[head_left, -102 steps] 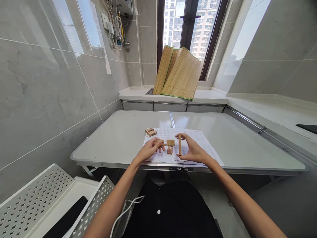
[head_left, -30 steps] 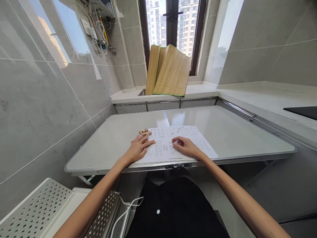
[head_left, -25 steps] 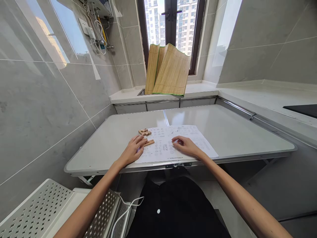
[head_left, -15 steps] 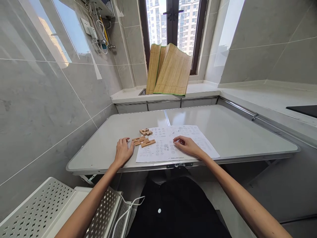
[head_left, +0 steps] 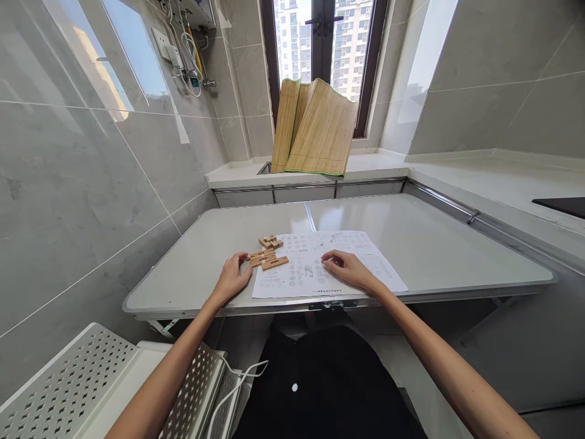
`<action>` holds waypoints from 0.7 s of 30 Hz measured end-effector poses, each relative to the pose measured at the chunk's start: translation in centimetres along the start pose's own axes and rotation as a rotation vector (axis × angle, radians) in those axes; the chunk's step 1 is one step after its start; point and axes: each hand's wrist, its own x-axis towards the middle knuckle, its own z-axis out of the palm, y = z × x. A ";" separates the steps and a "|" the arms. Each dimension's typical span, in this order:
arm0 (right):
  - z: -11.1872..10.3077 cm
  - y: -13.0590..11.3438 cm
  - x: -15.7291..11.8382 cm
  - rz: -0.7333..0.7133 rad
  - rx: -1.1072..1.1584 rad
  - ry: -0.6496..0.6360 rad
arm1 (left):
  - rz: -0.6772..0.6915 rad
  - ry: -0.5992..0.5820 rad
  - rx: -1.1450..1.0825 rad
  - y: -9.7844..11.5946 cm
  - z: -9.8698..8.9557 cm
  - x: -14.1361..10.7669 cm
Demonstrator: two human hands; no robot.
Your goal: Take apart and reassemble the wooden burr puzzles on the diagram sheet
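Left hand lay open by wooden pieces; right hand curled, grip unclear. Wood looked light, stiff; long sides suited pinching.

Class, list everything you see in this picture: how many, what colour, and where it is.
wooden pieces: several, overlapping, exact count unclear; light brown; sheet's left edge
printed sheet: one, white, on the table
table: one, whitish, centre
woven mat: one, straw-coloured, green-edged, before the window
window: one, dark-framed, back wall
counter: one, white, behind the table and along the right
flat item: one, black, right counter
pipes and cords: several, yellow, white and metallic, upper left
wall tiles: many, grey, all around
perforated rack: one, white, lower left
cable: one, white, beside the rack
clothing: black, bottom centre
hands: two; left beside the pieces, right at the sheet
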 end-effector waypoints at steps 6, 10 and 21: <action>0.0 -0.1 -0.1 0.005 -0.009 0.005 | -0.022 -0.005 -0.037 0.1 -0.1 -0.1; -0.1 -0.2 -0.1 0.005 -0.009 0.008 | -0.052 0.004 -0.041 0.2 -0.3 -0.1; 0.0 -0.1 0.0 0.002 -0.002 0.001 | -0.026 -0.025 -0.050 1.0 -0.6 -0.3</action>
